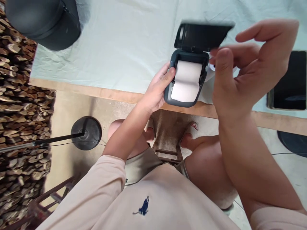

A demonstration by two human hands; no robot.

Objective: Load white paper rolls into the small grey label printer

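Observation:
My left hand grips the left side of a small grey printer, thumb pressed on its edge, holding it over the table's front edge. The printer's dark lid is flipped up and a white paper roll lies in the bay. My right hand hovers just right of the printer, fingers loosely curled and apart, holding nothing, fingertips near the lid's right corner.
A pale cloth-covered table has a wooden front edge. A black phone lies at the right. A dark rounded case sits at the back left. A round stand base is on the floor, stacked wood at left.

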